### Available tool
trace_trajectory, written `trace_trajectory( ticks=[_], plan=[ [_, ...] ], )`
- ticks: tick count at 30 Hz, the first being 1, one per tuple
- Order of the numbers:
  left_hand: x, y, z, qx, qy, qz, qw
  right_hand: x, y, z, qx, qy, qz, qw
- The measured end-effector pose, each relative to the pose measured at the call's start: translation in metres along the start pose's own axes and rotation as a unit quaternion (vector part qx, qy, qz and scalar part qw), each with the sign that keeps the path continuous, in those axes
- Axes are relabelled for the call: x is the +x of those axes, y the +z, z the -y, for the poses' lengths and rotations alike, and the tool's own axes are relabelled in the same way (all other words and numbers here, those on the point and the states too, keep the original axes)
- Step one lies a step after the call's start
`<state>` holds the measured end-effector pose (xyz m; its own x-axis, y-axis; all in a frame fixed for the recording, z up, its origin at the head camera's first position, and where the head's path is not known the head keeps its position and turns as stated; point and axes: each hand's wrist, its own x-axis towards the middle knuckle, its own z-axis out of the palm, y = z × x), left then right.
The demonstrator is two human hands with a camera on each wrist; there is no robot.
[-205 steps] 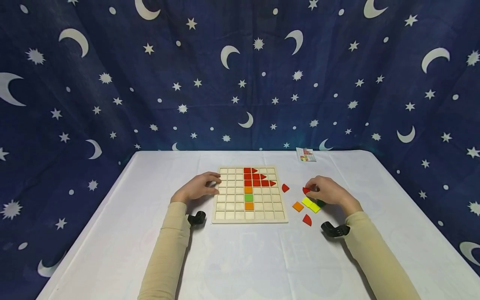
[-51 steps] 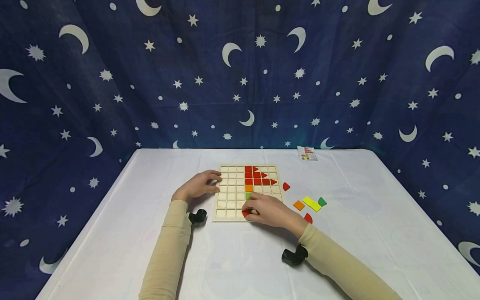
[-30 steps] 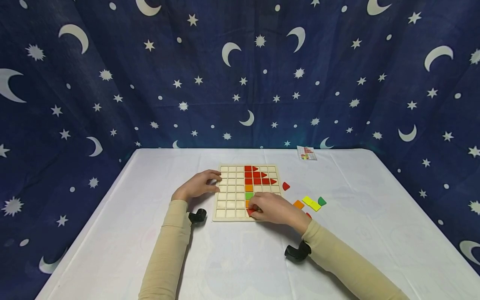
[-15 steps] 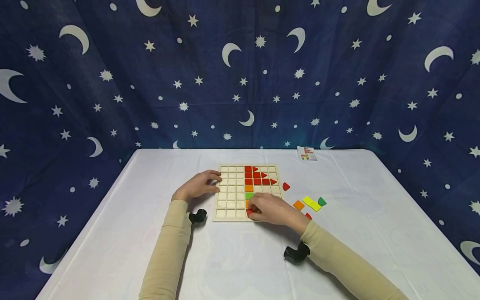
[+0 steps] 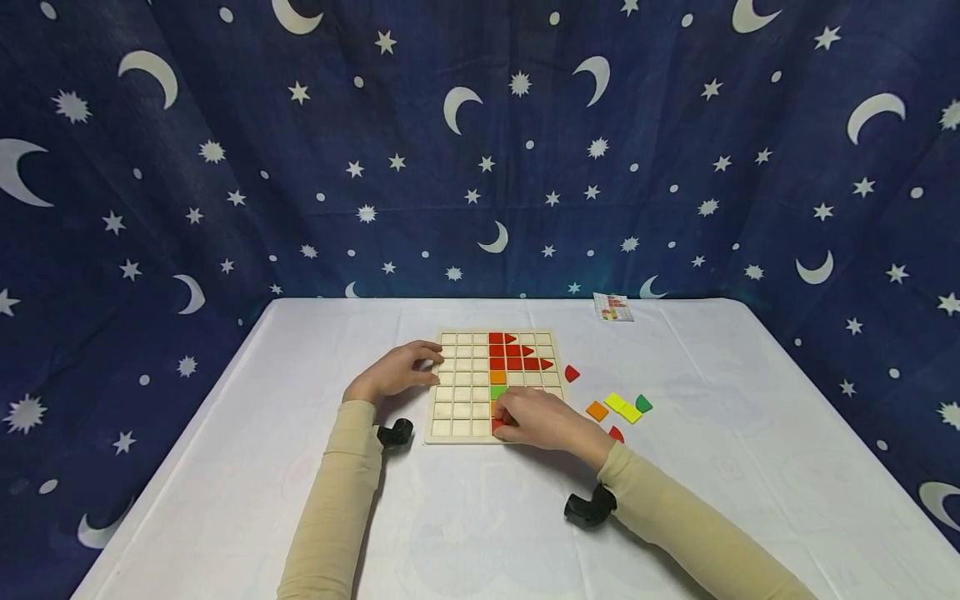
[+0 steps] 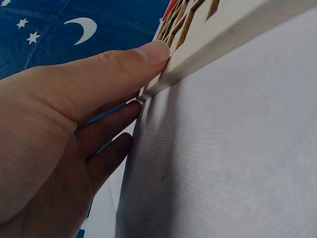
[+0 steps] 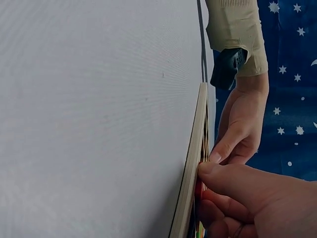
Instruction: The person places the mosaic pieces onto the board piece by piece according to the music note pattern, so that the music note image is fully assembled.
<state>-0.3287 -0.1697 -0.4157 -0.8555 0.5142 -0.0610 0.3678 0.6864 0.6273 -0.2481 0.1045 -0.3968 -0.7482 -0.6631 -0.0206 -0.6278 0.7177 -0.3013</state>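
Observation:
A wooden grid board [image 5: 461, 442] lies mid-table, with red, orange and green tiles [image 5: 498, 392] set in its squares. Thumb tip on the rim, my left hand [image 5: 393, 372] rests at the board's left edge; its other fingers are extended along the side in the left wrist view. My right hand [image 5: 546, 419] bends over the bottom row and pinches a red quarter-circle tile [image 5: 497, 425] between thumb and fingers. That tile shows as a red sliver [image 7: 199, 189] in the right wrist view, mostly covered by the fingers, right at the board's surface.
Right of the board lie two red quarter-circle tiles, one higher [image 5: 572, 373] and one lower [image 5: 617, 434], an orange square tile [image 5: 597, 411], yellow square tiles [image 5: 623, 407] and a green quarter-circle tile [image 5: 644, 403]. A printed pattern card [image 5: 612, 307] sits near the back edge.
My right hand has picked up a red quarter-circle tile from the loose pieces and brought it left to the board's bottom row, shifting it slightly there. The left hand has stayed put.

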Motion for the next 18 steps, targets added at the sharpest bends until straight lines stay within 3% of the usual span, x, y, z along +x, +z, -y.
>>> trace_trajectory(
  ticks=[18],
  plan=[
    [0.002, 0.000, 0.001, -0.013, -0.016, 0.003, 0.9998, -0.004, -0.011, -0.003, 0.026, 0.007, 0.020, 0.999]
  ],
)
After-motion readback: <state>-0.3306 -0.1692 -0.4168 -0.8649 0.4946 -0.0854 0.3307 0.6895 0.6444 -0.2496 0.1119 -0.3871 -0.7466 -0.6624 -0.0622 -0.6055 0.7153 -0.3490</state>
